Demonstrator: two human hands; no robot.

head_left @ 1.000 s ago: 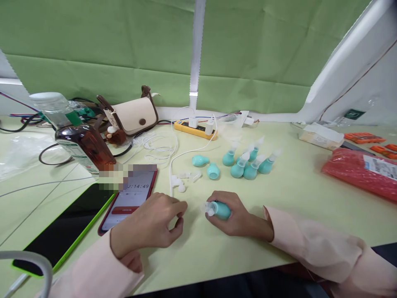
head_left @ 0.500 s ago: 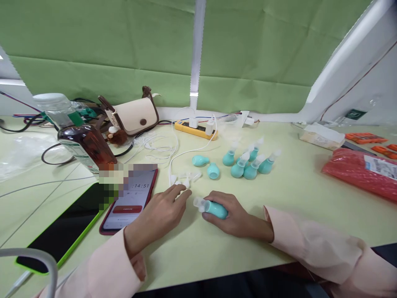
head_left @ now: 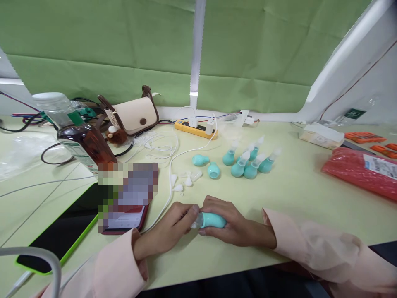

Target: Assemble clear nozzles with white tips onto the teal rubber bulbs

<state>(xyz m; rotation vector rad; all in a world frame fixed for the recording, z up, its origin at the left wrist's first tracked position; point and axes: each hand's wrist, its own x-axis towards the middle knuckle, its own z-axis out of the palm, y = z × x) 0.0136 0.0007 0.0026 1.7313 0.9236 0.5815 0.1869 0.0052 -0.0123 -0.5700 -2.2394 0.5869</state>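
My right hand (head_left: 228, 221) is wrapped round the teal bulb of a nasal aspirator (head_left: 213, 220), held low over the front of the table. My left hand (head_left: 173, 225) pinches the clear nozzle (head_left: 196, 221) at the bulb's left end; its fingers partly hide that tip. Beyond the hands lie small white tips (head_left: 178, 188) and clear nozzle pieces (head_left: 196, 175). Two bare teal bulbs, one on its side (head_left: 200, 159) and one with its opening showing (head_left: 213, 170), rest farther back. To their right stand several aspirators with nozzles fitted (head_left: 250, 169).
On the left are a red-cased phone (head_left: 124, 227), a green-edged phone (head_left: 71, 223) and a brown bottle (head_left: 88, 145). A handbag (head_left: 133, 116) and a yellow power strip (head_left: 192, 129) sit behind, with white cables. At right lies a red package (head_left: 356, 167).
My left hand has moved from beside the small white tips down to the nozzle and closed on it. My right hand, holding the bulb, has shifted slightly toward me.
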